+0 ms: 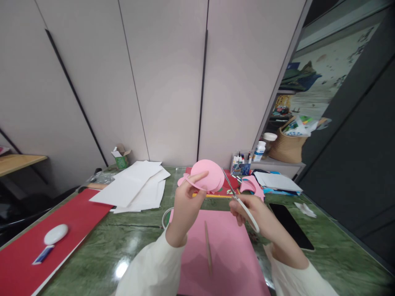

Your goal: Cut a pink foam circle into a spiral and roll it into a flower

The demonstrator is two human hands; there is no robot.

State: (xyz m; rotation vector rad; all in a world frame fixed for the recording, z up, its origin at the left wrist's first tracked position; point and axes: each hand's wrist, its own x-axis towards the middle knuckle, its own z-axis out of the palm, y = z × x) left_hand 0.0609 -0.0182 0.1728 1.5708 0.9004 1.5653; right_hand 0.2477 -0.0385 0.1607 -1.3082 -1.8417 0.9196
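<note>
My left hand (187, 203) is raised over the table and pinches a round pink paper disc (208, 174), index finger laid across its face. A thin curl of pink trimming hangs off the disc's left edge. My right hand (247, 209) grips white-handled scissors (239, 201), whose blades point up and left to the disc's right edge. Beneath both hands lies a pink sheet (225, 250) with a wooden pencil (208, 246) resting on it.
The green marble table (135, 242) carries a stack of white sheets (135, 187), a red sheet (40, 242) with a white oval object and a small tube, pink scraps (251, 187), a black phone (290, 224), a marker box (240, 164), bottles and a woven basket (286, 146).
</note>
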